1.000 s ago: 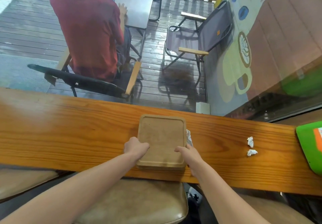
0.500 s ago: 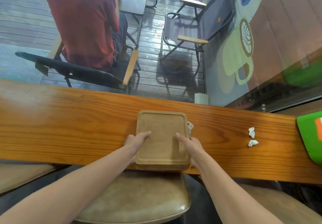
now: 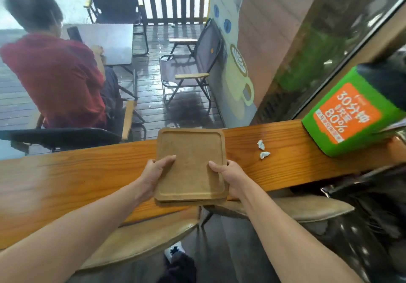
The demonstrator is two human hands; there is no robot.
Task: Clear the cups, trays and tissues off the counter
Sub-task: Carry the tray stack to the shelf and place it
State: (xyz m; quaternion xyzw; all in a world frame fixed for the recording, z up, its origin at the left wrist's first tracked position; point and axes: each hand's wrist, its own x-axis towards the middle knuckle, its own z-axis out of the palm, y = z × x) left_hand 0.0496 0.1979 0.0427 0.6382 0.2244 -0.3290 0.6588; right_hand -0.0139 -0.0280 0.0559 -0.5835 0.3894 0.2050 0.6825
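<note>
A square wooden tray (image 3: pixel 190 164) with a second tray stacked under it is held above the front edge of the wooden counter (image 3: pixel 77 172). My left hand (image 3: pixel 154 171) grips the stack's left side, thumb on top. My right hand (image 3: pixel 229 176) grips its right side the same way. Two small crumpled white tissues (image 3: pixel 263 149) lie on the counter to the right of the trays, apart from my hands.
A green box (image 3: pixel 349 115) with an orange label stands on the counter's right end. Padded stools (image 3: pixel 140 238) sit below the counter's front edge. Beyond the window a person in a red shirt (image 3: pixel 55 80) sits at an outdoor table with folding chairs.
Both hands took hold of the stacked trays and lifted them off the counter toward me. The tissue that lay beside the tray's right edge is out of sight now. The view tilted up.
</note>
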